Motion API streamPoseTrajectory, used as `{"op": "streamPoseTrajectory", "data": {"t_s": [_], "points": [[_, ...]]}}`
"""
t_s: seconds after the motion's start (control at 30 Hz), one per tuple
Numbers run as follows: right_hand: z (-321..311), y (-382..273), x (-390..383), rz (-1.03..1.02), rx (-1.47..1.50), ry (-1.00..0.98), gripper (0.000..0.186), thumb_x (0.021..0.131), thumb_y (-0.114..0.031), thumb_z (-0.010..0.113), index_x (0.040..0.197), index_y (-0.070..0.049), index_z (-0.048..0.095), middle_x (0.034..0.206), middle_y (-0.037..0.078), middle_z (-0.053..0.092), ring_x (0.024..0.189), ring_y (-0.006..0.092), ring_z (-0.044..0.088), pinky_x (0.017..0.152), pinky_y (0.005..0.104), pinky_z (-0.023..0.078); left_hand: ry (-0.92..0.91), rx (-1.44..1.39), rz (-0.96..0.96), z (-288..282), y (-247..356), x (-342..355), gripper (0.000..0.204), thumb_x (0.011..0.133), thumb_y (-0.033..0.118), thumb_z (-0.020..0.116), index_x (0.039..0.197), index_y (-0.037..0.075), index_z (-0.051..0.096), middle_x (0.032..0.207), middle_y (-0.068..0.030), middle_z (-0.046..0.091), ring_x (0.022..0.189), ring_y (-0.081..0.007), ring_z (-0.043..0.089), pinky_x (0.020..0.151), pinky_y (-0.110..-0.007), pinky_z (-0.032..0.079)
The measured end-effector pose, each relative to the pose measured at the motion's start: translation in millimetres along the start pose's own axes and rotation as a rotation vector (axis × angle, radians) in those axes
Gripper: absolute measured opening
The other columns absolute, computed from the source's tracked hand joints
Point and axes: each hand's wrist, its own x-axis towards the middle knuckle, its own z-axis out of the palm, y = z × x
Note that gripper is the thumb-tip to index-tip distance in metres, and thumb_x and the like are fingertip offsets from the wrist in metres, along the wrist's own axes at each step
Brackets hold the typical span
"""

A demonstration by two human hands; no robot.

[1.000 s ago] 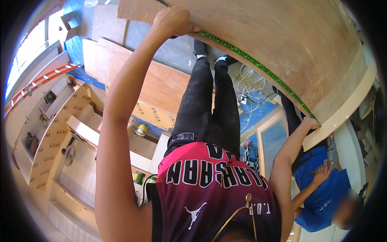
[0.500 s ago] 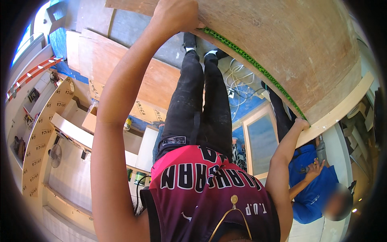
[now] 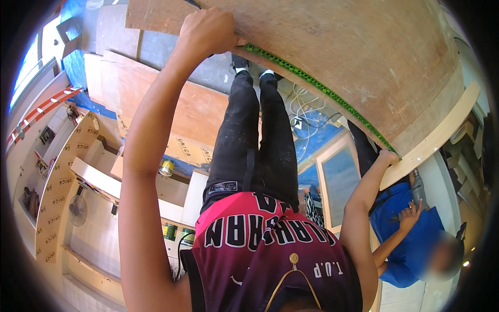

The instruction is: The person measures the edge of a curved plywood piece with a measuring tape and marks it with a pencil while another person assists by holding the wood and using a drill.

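A green tape measure blade with black markings [image 3: 317, 83] lies along the near edge of a large plywood sheet [image 3: 358, 47]. At the sheet's upper left, my left hand [image 3: 208, 31] is closed in a fist on the tape measure, a fingertip by the edge. Any case is hidden in that fist; only a dark bit peeks out below it. My right hand [image 3: 387, 157] is closed at the blade's other end, by the sheet's right corner. There the fingers press against a pale wood strip [image 3: 431, 143].
A person in a blue shirt [image 3: 405, 234] is close on my right, with a grey power tool [image 3: 417, 188] nearby. White cords [image 3: 300, 101] and a framed panel [image 3: 340, 179] lie below the sheet. More plywood [image 3: 140, 88] and white cabinets [image 3: 96, 177] stand to the left.
My left hand has shifted slightly left along the sheet's edge, and a little more blade shows. My right hand stays at the corner. The view has shifted slightly.
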Motion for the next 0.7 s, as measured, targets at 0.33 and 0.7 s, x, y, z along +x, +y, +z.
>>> {"op": "streamPoseTrajectory", "data": {"t_s": [0.33, 0.7], "points": [[-15, 5, -30, -0.040, 0.260, -0.707, 0.070, 0.104, -0.049, 0.026, 0.154, -0.003, 0.043, 0.155, 0.019, 0.046, 0.140, 0.0422, 0.045, 0.116, 0.0591, 0.038, -0.036, -0.028, 0.092, 6, -4, 9, 0.057, 0.090, 0.054, 0.068, 0.075, 0.000, 0.075, 0.071, -0.0278, 0.065, 0.064, -0.0432, 0.066, 0.061, -0.054, 0.049], [-19, -23, -53, -0.189, 0.155, -0.149, 0.062, 0.107, -0.025, 0.036, 0.165, -0.009, 0.020, 0.161, 0.021, 0.038, 0.138, 0.0357, 0.049, 0.114, 0.0443, 0.041, -0.194, -0.038, 0.002, -15, 26, -4, 0.044, 0.088, 0.039, 0.071, 0.065, 0.003, 0.074, 0.061, -0.0204, 0.067, 0.064, -0.0350, 0.070, 0.066, -0.048, 0.052]]}}
